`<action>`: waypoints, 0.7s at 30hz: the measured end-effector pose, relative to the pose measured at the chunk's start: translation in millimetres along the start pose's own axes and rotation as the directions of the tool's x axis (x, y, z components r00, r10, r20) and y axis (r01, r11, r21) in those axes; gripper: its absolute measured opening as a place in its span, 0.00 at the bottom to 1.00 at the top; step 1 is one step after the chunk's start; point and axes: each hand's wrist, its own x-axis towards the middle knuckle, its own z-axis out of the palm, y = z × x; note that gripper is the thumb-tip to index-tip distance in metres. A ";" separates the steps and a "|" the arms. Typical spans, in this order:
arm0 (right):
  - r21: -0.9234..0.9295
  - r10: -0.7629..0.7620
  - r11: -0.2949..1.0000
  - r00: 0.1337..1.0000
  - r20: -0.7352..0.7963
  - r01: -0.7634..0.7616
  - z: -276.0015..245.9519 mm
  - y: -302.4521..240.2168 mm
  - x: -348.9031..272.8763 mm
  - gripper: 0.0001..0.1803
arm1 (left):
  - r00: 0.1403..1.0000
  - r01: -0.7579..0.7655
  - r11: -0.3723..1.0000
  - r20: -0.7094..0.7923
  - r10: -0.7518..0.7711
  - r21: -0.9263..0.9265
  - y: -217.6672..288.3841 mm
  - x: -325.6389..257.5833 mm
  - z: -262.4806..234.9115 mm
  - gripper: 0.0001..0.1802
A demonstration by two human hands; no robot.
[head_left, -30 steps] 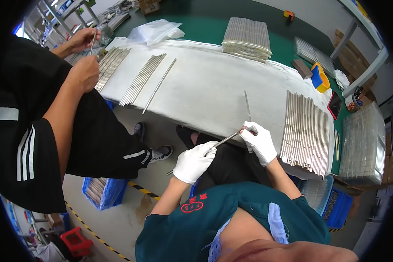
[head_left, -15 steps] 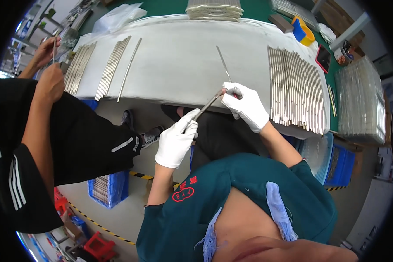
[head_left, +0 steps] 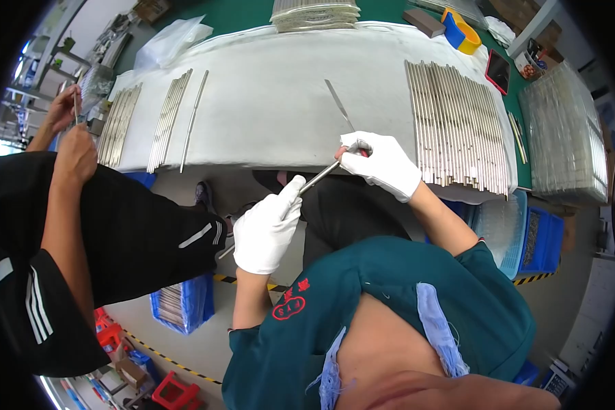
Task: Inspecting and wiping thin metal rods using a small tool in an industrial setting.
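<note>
My left hand [head_left: 265, 229], in a white glove, is closed around a thin metal rod [head_left: 319, 178]. The rod slants up to the right, and its lower end sticks out below the glove. Also gloved, my right hand [head_left: 384, 166] has its fingertips at the rod's upper end. It grips a slim tool with a long flat blade [head_left: 336, 101] pointing away from me; a bit of red shows between the fingers. Most of the handle is hidden. Right of this hand lies a wide row of metal rods [head_left: 456, 126] on the white cloth [head_left: 266, 102].
Smaller rod groups [head_left: 169, 119] lie at the left, beside one single rod [head_left: 194, 121]. A co-worker's hands [head_left: 77, 147] hold a rod there. At the back are a clear bag [head_left: 171, 42], stacked trays [head_left: 314, 15] and a blue-yellow tape dispenser [head_left: 462, 33]. A phone [head_left: 498, 72] lies right.
My left hand has moved slightly down and left, so the rod's lower end now shows below it. The right hand still holds the bladed tool. The view has shifted a little.
</note>
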 end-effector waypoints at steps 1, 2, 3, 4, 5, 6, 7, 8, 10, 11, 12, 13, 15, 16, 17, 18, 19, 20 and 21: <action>-0.022 -0.014 1.000 1.000 -0.011 0.014 0.7 1.7 0.9 0.12 | 1.000 -0.011 1.000 -0.001 0.011 0.015 -1.0 -0.3 0.0 0.19; -0.022 -0.020 1.000 1.000 -0.010 0.020 0.9 3.2 1.5 0.12 | 1.000 -0.012 1.000 -0.005 0.013 0.020 -1.4 -0.2 0.0 0.19; -0.041 -0.035 0.999 0.999 -0.012 0.034 0.8 4.7 1.8 0.12 | 1.000 -0.012 1.000 0.004 0.012 0.022 -1.7 -0.1 0.2 0.19; -0.059 -0.052 0.997 0.999 -0.010 0.052 1.5 4.1 2.1 0.12 | 1.000 -0.008 1.000 0.011 0.007 0.029 -2.1 -0.3 -1.3 0.19; -0.058 -0.060 0.997 0.998 -0.005 0.060 2.1 2.3 1.7 0.12 | 1.000 -0.011 0.999 0.013 0.010 0.034 -2.8 -0.9 -2.5 0.18; -0.069 -0.059 0.996 0.998 0.007 0.060 2.9 0.2 0.9 0.12 | 1.000 -0.008 0.999 0.007 0.008 0.041 -2.9 -1.2 -4.3 0.18; -0.083 -0.056 0.995 0.998 0.012 0.057 2.3 -0.5 0.4 0.13 | 1.000 -0.019 0.999 0.012 0.019 0.038 -2.9 -0.5 -3.7 0.18; -0.084 -0.061 0.995 0.998 0.011 0.061 1.7 0.4 0.9 0.13 | 0.999 -0.030 0.999 0.017 0.029 0.036 -2.8 0.1 -3.3 0.18; -0.114 -0.025 0.993 1.000 -0.017 0.023 1.4 2.9 2.6 0.13 | 0.999 -0.035 0.998 0.021 0.034 0.057 -2.8 0.2 -2.4 0.18; -0.115 -0.029 0.993 0.999 -0.017 0.027 1.4 1.0 2.6 0.13 | 0.999 -0.039 0.996 0.031 0.036 0.076 -2.9 0.2 -2.1 0.18; -0.100 0.015 0.995 1.000 -0.015 -0.016 1.5 -2.1 2.5 0.14 | 0.999 -0.039 0.996 0.026 0.037 0.078 -3.2 0.6 -2.0 0.18; -0.084 0.060 0.995 0.998 -0.012 -0.060 1.7 -4.1 1.6 0.14 | 0.999 -0.038 0.997 0.023 0.036 0.063 -3.0 0.3 -2.4 0.18; -0.074 0.011 0.997 1.000 -0.011 -0.012 1.8 1.6 2.5 0.14 | 0.999 -0.035 0.998 0.014 0.034 0.052 -3.4 0.1 -2.7 0.18; -0.063 -0.034 0.997 0.999 -0.004 0.034 3.1 3.6 3.1 0.14 | 0.999 -0.032 0.999 0.017 0.031 0.041 -4.7 -2.0 -2.2 0.19; -0.064 -0.041 0.997 0.999 0.006 0.042 3.6 2.5 3.1 0.14 | 0.999 -0.027 0.999 0.020 0.027 0.032 -6.0 -3.7 -1.7 0.19; -0.105 0.007 0.994 1.000 -0.001 -0.007 4.1 -1.9 2.5 0.14 | 0.999 -0.036 0.999 0.039 0.034 0.027 -7.3 -4.9 -1.2 0.20; -0.148 0.051 0.988 0.999 -0.008 -0.051 4.7 -6.3 2.4 0.14 | 0.998 -0.042 0.999 0.054 0.041 0.025 -7.4 -4.6 -2.4 0.21; -0.080 0.069 0.994 0.998 -0.009 -0.069 3.6 -6.1 0.6 0.15 | 0.995 -0.043 0.998 0.090 0.040 0.036 -5.9 -3.4 -3.6 0.22; -0.060 0.093 0.994 0.995 -0.022 -0.094 2.1 -7.2 -1.4 0.16 | 0.994 -0.043 0.998 0.104 0.037 0.049 -4.5 -2.3 -4.6 0.22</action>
